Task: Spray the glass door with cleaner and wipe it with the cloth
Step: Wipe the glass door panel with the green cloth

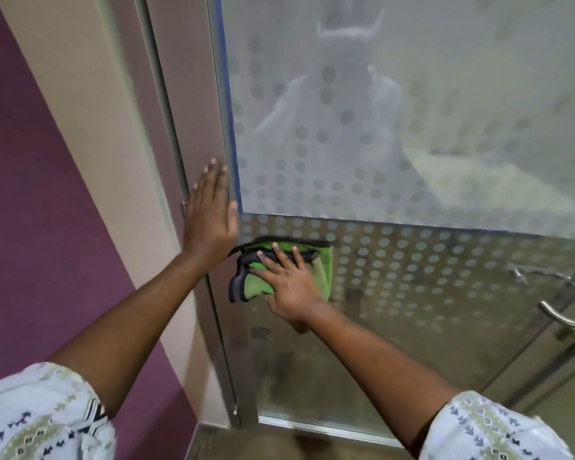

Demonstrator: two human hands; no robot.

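The glass door [412, 277] fills the right of the head view, frosted above with a dotted pattern and clear with dots below. A green cloth with a dark grey edge [324, 263] lies flat against the lower glass near the door's left edge. My right hand [289, 283] presses on the cloth with fingers spread. My left hand [211, 214] rests flat and open on the metal door frame [196, 127], just left of the glass, holding nothing. No spray bottle is in view.
A metal lever handle [561, 318] sticks out at the right edge of the door. A purple wall [30, 210] and a beige jamb [90, 111] stand to the left. The floor and the door's bottom rail [312, 426] show below.
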